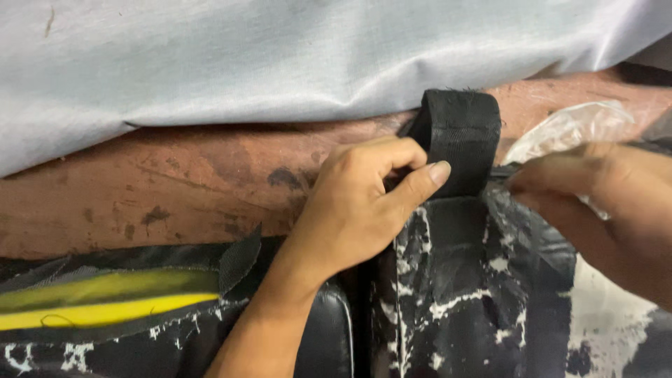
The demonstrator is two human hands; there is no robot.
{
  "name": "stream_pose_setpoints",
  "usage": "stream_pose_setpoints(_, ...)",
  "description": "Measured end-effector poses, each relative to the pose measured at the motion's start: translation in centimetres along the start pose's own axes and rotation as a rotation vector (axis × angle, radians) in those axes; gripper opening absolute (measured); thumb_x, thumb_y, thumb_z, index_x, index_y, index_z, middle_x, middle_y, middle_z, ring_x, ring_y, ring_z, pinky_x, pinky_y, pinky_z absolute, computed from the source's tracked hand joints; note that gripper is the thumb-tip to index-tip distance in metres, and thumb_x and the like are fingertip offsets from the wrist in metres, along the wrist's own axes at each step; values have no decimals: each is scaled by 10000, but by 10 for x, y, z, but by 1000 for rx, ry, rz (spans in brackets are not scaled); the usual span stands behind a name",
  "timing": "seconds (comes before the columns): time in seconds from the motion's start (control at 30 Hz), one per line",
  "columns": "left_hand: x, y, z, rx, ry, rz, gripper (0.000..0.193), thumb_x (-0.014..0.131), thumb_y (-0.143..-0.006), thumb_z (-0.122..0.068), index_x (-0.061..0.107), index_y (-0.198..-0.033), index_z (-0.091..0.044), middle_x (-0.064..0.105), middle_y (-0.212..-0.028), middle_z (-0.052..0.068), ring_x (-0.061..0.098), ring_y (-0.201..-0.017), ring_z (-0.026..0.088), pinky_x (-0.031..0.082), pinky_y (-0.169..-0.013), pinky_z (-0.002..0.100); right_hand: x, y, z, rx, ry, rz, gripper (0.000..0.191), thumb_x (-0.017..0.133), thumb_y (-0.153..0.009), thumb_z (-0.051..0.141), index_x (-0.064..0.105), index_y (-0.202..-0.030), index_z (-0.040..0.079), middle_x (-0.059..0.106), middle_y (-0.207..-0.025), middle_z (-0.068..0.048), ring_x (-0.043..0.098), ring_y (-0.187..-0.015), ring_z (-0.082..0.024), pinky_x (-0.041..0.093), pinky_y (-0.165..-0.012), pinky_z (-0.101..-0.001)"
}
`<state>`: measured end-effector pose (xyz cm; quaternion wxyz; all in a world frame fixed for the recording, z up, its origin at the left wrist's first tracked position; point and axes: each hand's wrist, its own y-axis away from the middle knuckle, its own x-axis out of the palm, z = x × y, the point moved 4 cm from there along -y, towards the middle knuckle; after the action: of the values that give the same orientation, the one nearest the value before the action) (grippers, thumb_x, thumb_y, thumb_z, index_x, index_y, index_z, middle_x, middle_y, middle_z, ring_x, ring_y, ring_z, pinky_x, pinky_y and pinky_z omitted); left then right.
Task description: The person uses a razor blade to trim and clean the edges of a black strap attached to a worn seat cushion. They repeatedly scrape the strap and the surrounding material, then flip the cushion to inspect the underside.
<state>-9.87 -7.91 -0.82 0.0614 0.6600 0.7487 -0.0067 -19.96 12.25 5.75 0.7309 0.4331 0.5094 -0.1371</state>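
Left hand (357,203) pinched shut on a black woven webbing strap loop (458,140) at the top edge of a black-and-white marbled vinyl panel (462,280). Right hand (595,189) closed on that edge — grip unclear. Probably light, limp, slick-faced — best gripped at the loop.

Right hand (602,203) cut by right edge; its fingertips hidden behind black strap (458,140).

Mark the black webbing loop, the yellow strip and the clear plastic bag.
black webbing loop (458,136), head view, middle of its front face
yellow strip (105,299), head view, its middle
clear plastic bag (570,126), head view, crumpled upper part
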Motion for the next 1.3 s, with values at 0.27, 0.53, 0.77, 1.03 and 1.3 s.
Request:
stream_pose_setpoints(0.27,-1,-6,-2,-35,-17,-105,351,667,-996,-323,679,-767,-57,606,-663,0,522,-556,94,391,-486,301,-17,-23,33,-384,-219,-160,317,766,-833,152,719,-1126,38,768,-917,-79,749,-799,-193,590,-685,-308)
stream_pose_setpoints(0.53,2,-12,19,-197,200,-35,321,687,-987,-282,709,-762,-54,617,-634,-7,523,-567,66,406,-503,275,-1,-35,34,-579,-106,-262,263,840,-769,138,738,-1003,78,730,-800,-44,720,-703,-197,537,-601,-328)
stream_pose_setpoints(0.77,2,-17,24,-277,282,13,268,681,-979,-266,751,-826,-57,667,-651,-16,561,-581,36,440,-509,256,-5,-56,48,-694,-159,-244,275,834,-769,168,735,-1007,73,737,-818,-45,733,-763,-208,566,-644,-331)
stream_pose_setpoints(1.03,1,-18,27,-240,297,1,268,679,-996,-250,752,-826,-56,681,-683,-25,574,-612,31,449,-532,244,3,-61,38,-751,-90,-135,308,815,-787,247,744,-1035,78,752,-826,-71,747,-786,-218,575,-664,-358)
stream_pose_setpoints(1.3,2,-18,30,-274,307,22,282,678,-989,-267,744,-799,-69,638,-618,-20,518,-534,39,392,-468,242,9,-50,33,-863,130,-82,412,626,-856,333,719,-1190,111,763,-972,-81,755,-890,-244,589,-765,-414)
